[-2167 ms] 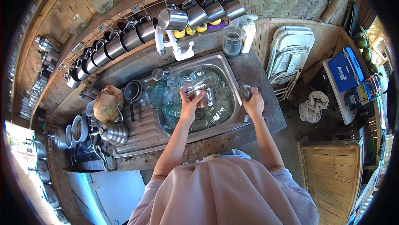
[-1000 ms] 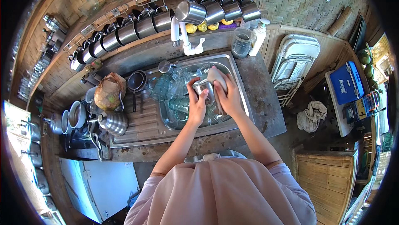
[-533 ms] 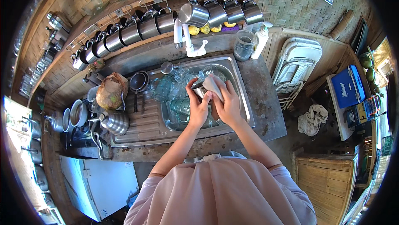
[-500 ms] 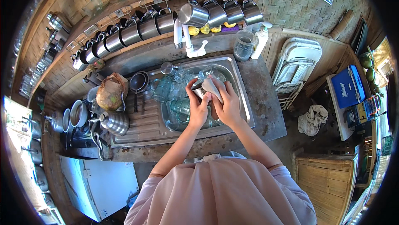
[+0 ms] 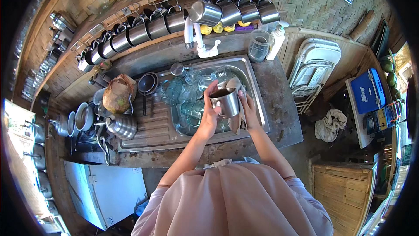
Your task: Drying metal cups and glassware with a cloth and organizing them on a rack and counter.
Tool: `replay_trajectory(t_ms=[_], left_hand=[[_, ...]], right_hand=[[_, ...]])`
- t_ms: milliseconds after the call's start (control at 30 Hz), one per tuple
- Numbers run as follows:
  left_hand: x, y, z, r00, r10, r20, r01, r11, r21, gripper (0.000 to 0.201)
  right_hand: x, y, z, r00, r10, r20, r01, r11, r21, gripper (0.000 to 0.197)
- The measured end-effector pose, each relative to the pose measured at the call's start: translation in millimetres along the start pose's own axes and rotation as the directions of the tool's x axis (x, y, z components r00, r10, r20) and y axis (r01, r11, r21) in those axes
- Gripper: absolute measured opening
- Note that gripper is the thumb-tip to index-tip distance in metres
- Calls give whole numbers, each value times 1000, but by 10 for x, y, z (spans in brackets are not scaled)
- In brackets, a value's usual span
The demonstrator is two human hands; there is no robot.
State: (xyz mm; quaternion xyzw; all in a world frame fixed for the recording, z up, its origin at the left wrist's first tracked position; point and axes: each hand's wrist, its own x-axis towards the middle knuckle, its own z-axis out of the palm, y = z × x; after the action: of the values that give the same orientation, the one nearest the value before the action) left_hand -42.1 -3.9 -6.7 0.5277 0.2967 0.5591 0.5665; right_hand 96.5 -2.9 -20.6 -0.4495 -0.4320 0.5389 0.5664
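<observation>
My left hand [image 5: 210, 117] grips a shiny steel mug [image 5: 226, 104] over the sink, its fingers wrapped around the mug's left side. My right hand [image 5: 250, 113] holds a greyish-brown cloth [image 5: 236, 123] against the right side of the mug. The mug's dark opening tilts up and away from me. Below both hands, the steel sink [image 5: 257, 105] contains several clear drinking glasses [image 5: 190, 109], piled mostly on the left. A small steel cup [image 5: 177, 69] lies at the sink's back left corner.
Steel mugs [image 5: 205, 13] hang in a row above the white faucet [image 5: 205, 51]. A glass jar [image 5: 259, 47] and white pump bottle [image 5: 275, 43] stand back right. On the left are a small dark pan [image 5: 147, 83], a coconut [image 5: 115, 98] and a steel kettle [image 5: 122, 127].
The mug has turned so its outer wall faces me, and both hands have shifted slightly right. The cloth now hangs down along the mug's right side instead of covering its top.
</observation>
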Motion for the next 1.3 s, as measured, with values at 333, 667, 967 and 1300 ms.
replay_trajectory(t_ms=[333, 667, 967, 1300], left_hand=[[147, -276, -304, 973, -71, 219, -23, 916, 400, 87], [-58, -397, -103, 975, 75, -207, -32, 978, 205, 42], [-200, -163, 231, 927, -222, -303, 219, 975, -44, 64], [-222, -172, 22, 966, -245, -82, 217, 942, -257, 61]], right_hand=[[-45, -66, 77, 878, 277, 391, -479, 532, 698, 58], [-44, 75, 16, 950, 218, -222, -90, 876, 474, 45], [-114, -122, 186, 917, -385, -106, 375, 922, -99, 38], [-10, 64, 17, 954, -267, -139, 266, 964, -24, 24]])
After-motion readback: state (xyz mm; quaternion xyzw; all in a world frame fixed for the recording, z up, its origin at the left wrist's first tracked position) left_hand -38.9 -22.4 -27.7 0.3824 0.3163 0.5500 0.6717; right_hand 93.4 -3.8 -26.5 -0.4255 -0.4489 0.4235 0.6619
